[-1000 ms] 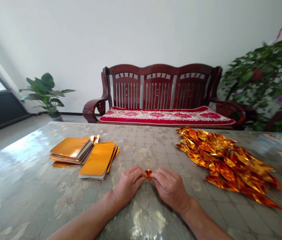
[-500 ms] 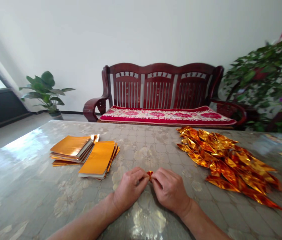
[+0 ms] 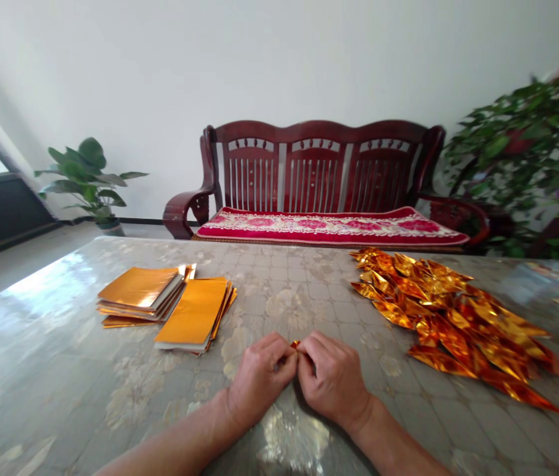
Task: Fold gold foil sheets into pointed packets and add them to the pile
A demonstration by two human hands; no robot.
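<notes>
Close together over the near middle of the table, my left hand (image 3: 263, 371) and my right hand (image 3: 333, 371) pinch a small piece of gold foil paper (image 3: 295, 344) between them. Only a shiny orange-gold bit shows at the fingertips; the fingers hide the rest. To the left lie two stacks of flat gold foil paper, one farther back (image 3: 137, 287) and one nearer (image 3: 194, 311). On the right is a heap of folded, pointed gold foil pieces (image 3: 438, 311), overlapping one another.
The table (image 3: 279, 277) has a clear patterned cover. A crumpled clear plastic bag (image 3: 547, 281) lies at its far right. Behind stands a dark wooden bench (image 3: 313, 168) with a red floral cushion (image 3: 333, 227). Potted plants (image 3: 88, 175) flank it.
My hands have drawn slightly closer, and less of the gold foil shows between the fingertips. The stacks and the heap lie as before; the view has shifted a little.
</notes>
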